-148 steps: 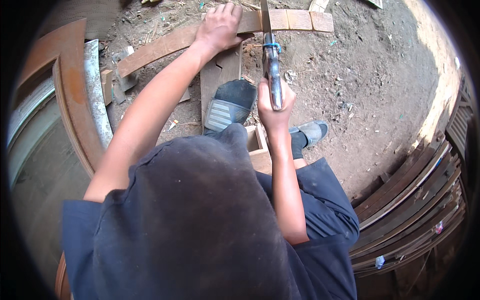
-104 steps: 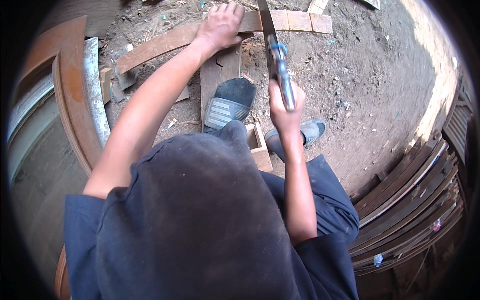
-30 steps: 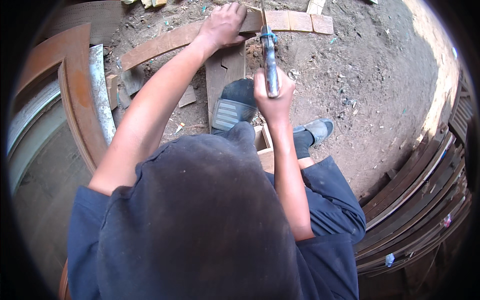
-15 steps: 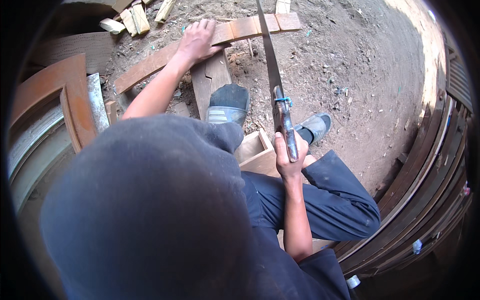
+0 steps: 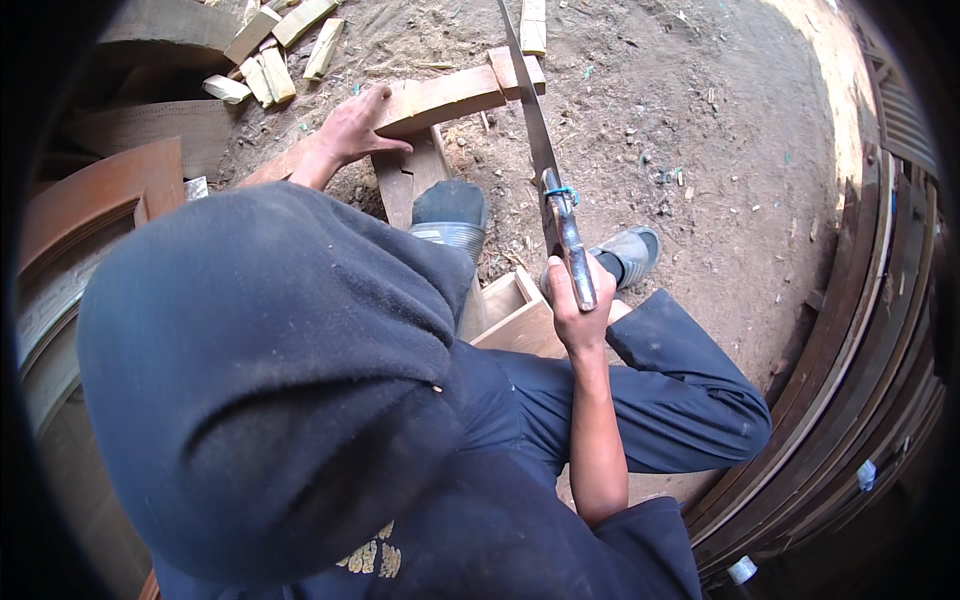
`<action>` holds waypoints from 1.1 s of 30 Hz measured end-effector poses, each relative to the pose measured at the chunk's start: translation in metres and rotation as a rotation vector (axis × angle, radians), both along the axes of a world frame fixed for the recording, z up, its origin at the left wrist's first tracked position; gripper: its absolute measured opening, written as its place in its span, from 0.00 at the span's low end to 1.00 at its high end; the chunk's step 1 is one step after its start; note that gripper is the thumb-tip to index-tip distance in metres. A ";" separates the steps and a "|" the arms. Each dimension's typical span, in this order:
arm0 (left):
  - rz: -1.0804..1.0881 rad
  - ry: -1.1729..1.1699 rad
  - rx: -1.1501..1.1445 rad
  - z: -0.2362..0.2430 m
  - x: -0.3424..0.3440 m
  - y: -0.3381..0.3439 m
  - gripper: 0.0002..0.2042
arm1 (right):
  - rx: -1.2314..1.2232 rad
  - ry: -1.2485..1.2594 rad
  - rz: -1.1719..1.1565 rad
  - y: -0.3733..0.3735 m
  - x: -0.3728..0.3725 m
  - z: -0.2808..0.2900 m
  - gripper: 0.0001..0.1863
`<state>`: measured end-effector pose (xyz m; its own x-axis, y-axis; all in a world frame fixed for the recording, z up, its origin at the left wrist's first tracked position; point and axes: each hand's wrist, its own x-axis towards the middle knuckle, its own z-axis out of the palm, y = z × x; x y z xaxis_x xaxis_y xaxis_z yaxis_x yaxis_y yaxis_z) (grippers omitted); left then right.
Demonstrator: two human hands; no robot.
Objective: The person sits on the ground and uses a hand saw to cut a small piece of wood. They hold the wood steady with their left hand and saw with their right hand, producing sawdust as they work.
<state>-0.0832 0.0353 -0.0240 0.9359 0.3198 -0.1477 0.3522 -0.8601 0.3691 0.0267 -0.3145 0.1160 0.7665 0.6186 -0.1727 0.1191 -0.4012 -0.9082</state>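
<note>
Outdoors on dirt ground (image 5: 730, 240) flecked with litter (image 5: 668, 175), between a curving stack of long dark boards (image 5: 850, 330) on the right and a brown wooden frame (image 5: 110, 195) on the left. Holding a saw (image 5: 541, 148) in the right hand (image 5: 588, 322), with a closed grip around the dark handle (image 5: 565, 235). Pointing the blade (image 5: 527, 95) away, across the far end of a curved wooden board (image 5: 440, 103) (cannot tell whether touching or only passing above). Resting the left hand (image 5: 350, 128) on that same board, with thumb and fingers spread wide; cannot tell how tight a hold. Under the board, crosswise, a plank (image 5: 395, 195); over the plank, a foot in a dark sock and grey sandal (image 5: 450, 215). Near the foot, an open wooden box (image 5: 525, 330). Toward the upper left, short pale offcuts (image 5: 268, 75), apart from the board.
</note>
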 end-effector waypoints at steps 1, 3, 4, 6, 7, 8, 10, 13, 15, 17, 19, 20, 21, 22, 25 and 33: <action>-0.012 0.045 -0.076 0.007 0.002 0.003 0.45 | -0.003 0.006 0.012 0.001 0.001 0.003 0.07; -0.016 0.092 -0.163 0.015 0.007 0.003 0.42 | 0.001 0.021 0.000 0.001 0.003 0.008 0.06; -0.020 0.092 -0.153 0.019 0.007 -0.003 0.40 | -0.004 0.036 -0.002 0.001 0.003 0.010 0.06; 0.039 0.117 -0.157 0.029 0.009 -0.018 0.33 | -0.004 0.044 -0.005 0.003 0.004 0.009 0.06; 0.017 0.031 -0.111 0.025 0.004 -0.016 0.32 | -0.003 0.051 -0.003 0.003 0.003 0.008 0.06; -0.005 -0.055 -0.064 0.017 -0.001 -0.012 0.31 | -0.003 0.058 -0.001 0.004 0.004 0.007 0.07; 0.008 -0.138 0.039 0.022 -0.006 -0.010 0.27 | 0.004 0.041 0.014 0.011 0.004 0.006 0.07; 0.017 -0.095 0.018 0.012 0.003 -0.005 0.26 | -0.003 0.131 0.013 0.010 0.000 -0.002 0.06; -0.022 -0.102 0.045 0.012 0.005 -0.005 0.27 | -0.001 0.117 0.050 0.013 -0.002 -0.002 0.06; -0.036 -0.099 0.136 0.009 0.008 -0.007 0.28 | 0.009 0.088 0.070 0.019 -0.003 0.003 0.06; -0.013 -0.076 0.295 -0.004 0.006 -0.016 0.30 | 0.014 0.064 0.095 0.022 -0.003 0.002 0.06; -0.022 -0.081 0.339 -0.007 0.006 -0.018 0.32 | 0.005 0.069 0.096 0.023 -0.004 0.001 0.06; 0.005 -0.050 0.313 -0.010 0.008 -0.016 0.30 | -0.004 0.075 0.098 0.024 -0.004 -0.002 0.06; 0.030 -0.023 0.278 -0.007 0.014 -0.018 0.28 | -0.021 0.077 0.096 0.024 -0.005 -0.003 0.06; 0.065 0.004 0.233 -0.006 0.021 -0.020 0.27 | -0.026 0.087 0.083 0.031 -0.005 -0.002 0.06; 0.095 0.041 0.279 -0.002 0.022 -0.024 0.35 | -0.076 0.225 0.054 0.040 0.003 -0.024 0.08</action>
<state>-0.0617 0.0116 -0.0259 0.8950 0.4390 -0.0784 0.4454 -0.8890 0.1067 0.0299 -0.2745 0.0924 0.6697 0.6360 -0.3834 -0.0602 -0.4681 -0.8816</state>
